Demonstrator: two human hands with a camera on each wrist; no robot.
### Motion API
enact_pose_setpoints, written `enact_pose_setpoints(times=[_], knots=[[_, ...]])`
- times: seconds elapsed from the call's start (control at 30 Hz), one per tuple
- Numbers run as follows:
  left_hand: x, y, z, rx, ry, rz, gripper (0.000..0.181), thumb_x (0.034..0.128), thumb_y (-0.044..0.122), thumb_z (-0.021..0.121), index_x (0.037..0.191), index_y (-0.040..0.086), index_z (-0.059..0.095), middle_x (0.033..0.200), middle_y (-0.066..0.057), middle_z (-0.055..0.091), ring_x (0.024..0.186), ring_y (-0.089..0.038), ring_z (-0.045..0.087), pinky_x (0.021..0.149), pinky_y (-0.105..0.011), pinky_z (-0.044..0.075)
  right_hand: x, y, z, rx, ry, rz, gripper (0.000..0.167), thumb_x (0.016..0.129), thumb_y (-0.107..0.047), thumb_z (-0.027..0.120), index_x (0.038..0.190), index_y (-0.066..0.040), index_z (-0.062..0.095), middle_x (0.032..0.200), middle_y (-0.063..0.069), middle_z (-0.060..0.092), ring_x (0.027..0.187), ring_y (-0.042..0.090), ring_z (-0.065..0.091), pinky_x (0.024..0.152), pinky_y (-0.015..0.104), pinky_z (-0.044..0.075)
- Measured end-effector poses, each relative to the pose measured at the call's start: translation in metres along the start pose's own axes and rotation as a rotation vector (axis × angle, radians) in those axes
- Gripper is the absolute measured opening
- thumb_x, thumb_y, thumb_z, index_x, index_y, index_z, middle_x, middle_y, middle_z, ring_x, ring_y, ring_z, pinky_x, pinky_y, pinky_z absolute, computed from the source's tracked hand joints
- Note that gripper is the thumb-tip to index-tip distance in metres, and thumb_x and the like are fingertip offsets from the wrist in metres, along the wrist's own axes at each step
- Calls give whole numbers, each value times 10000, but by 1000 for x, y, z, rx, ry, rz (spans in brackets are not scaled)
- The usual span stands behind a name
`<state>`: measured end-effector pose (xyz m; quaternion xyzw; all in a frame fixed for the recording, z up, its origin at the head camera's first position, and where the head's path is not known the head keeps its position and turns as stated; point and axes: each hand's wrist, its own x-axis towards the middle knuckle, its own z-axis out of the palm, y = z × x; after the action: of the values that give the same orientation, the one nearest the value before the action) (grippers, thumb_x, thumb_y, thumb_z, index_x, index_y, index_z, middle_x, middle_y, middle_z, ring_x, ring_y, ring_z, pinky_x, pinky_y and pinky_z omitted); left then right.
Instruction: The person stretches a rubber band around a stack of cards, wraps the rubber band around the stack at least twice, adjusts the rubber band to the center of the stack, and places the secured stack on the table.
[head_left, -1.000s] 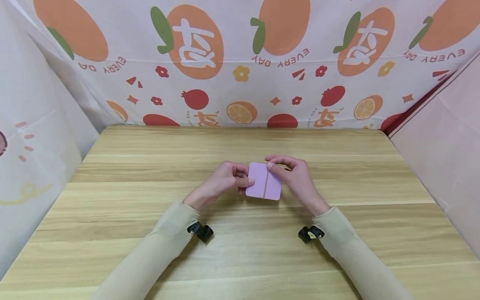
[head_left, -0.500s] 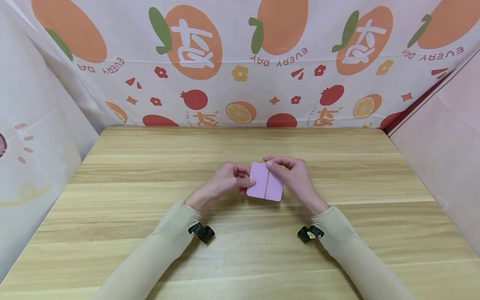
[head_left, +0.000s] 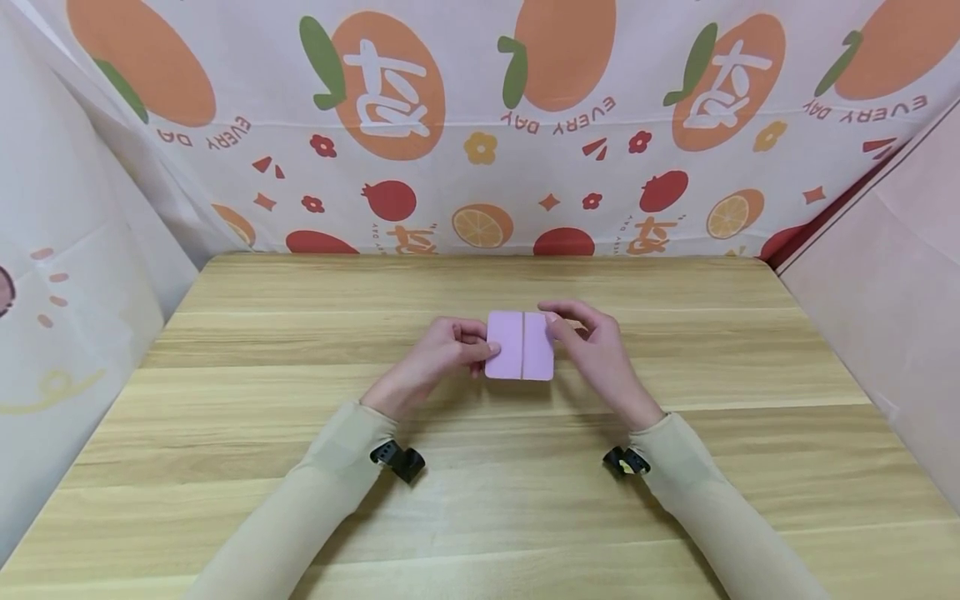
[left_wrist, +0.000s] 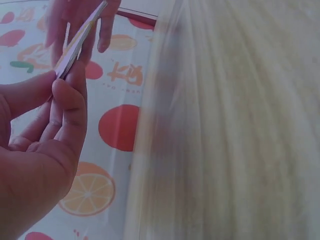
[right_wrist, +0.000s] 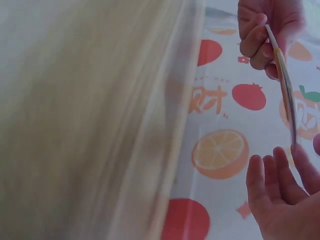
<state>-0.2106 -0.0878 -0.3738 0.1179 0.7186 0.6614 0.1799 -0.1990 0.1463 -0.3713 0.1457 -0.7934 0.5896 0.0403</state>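
A thin, square lilac stack of cards (head_left: 507, 333) with rounded corners is held up above the table, a narrow tan rubber band (head_left: 522, 354) running down its face. My left hand (head_left: 435, 358) pinches its left edge between thumb and curled fingers. At the upper right corner is my right hand (head_left: 600, 350), thumb by the edge. From the right wrist, the stack (right_wrist: 287, 90) appears edge-on, and a fingertip of the right hand (right_wrist: 285, 195) touches its near end while the fingers extend loosely. The left wrist view also shows the stack (left_wrist: 72, 57) edge-on, rising from the left-hand grip.
Beneath the hands lies a wood-grain table (head_left: 480, 500). A fruit-print cloth (head_left: 450, 183) hangs behind its far edge, with pale cloths at both sides. Black wrist cameras (head_left: 405, 464) sit on the sleeves.
The stack has shifted slightly left and away, and turned from tilted to nearly straight. My right hand has loosened from its top edge and moved a little right; the left keeps its pinch.
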Motion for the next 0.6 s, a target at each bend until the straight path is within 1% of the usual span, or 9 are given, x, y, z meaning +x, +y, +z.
enact_pose_setpoints(times=[0.07, 0.13, 0.23, 0.27, 0.33, 0.4, 0.5, 0.6], knots=[[0, 0, -2, -16, 20, -7, 89, 911, 39, 661, 898, -47, 641, 720, -47, 615, 599, -136, 529, 586, -262, 464, -1, -2, -1, -84, -28, -67, 310, 981, -255, 618, 1269, -142, 640, 1318, -29, 575, 1163, 165, 539, 927, 423, 489], [1, 0, -5, -32, 37, -11, 82, 912, 43, 663, 895, -32, 636, 720, -45, 608, 604, -134, 531, 585, -249, 462, -1, -5, -3, -198, -68, -140, 363, 956, -217, 652, 1310, -149, 606, 1389, -42, 515, 1194, 172, 520, 929, 418, 490], [0, -1, -7, -40, 49, -23, 75, 915, 49, 664, 900, -19, 636, 726, -47, 603, 609, -136, 531, 590, -246, 460, -1, -8, -4, -383, -147, -258, 511, 901, -190, 723, 1375, -131, 543, 1482, -18, 422, 1289, 188, 442, 967, 431, 470], [0, -2, -8, -44, 52, -24, 73, 914, 47, 664, 902, -20, 637, 727, -47, 605, 607, -136, 531, 588, -244, 459, -1, -8, -4, -436, -178, -280, 572, 879, -198, 750, 1397, -130, 518, 1499, -17, 400, 1310, 193, 418, 986, 428, 457], [0, -3, -9, -49, 53, -31, 74, 912, 46, 665, 907, -23, 641, 728, -50, 610, 605, -136, 531, 588, -245, 458, -1, -8, -4, -510, -233, -314, 677, 834, -212, 800, 1425, -129, 480, 1514, -10, 378, 1344, 204, 378, 1023, 417, 428], [0, -4, -9, -51, 49, -34, 75, 911, 44, 664, 916, -29, 645, 733, -52, 617, 603, -134, 532, 587, -244, 460, -1, -6, -4, -554, -276, -333, 742, 800, -215, 834, 1435, -123, 461, 1516, 18, 379, 1374, 207, 339, 1062, 417, 387], [-1, -4, -9, -49, 40, -31, 74, 908, 34, 661, 915, -38, 645, 734, -55, 620, 597, -131, 533, 585, -243, 460, -1, -4, -4, -596, -309, -343, 784, 764, -207, 866, 1430, -111, 462, 1508, 34, 390, 1368, 210, 349, 1079, 410, 366], [-1, -5, -9, -38, 26, -29, 72, 910, 31, 658, 912, -39, 641, 740, -58, 617, 602, -134, 533, 589, -245, 459, 0, -2, -4, -641, -322, -346, 796, 751, -217, 877, 1425, -104, 468, 1504, 32, 391, 1360, 205, 358, 1081, 399, 364]])
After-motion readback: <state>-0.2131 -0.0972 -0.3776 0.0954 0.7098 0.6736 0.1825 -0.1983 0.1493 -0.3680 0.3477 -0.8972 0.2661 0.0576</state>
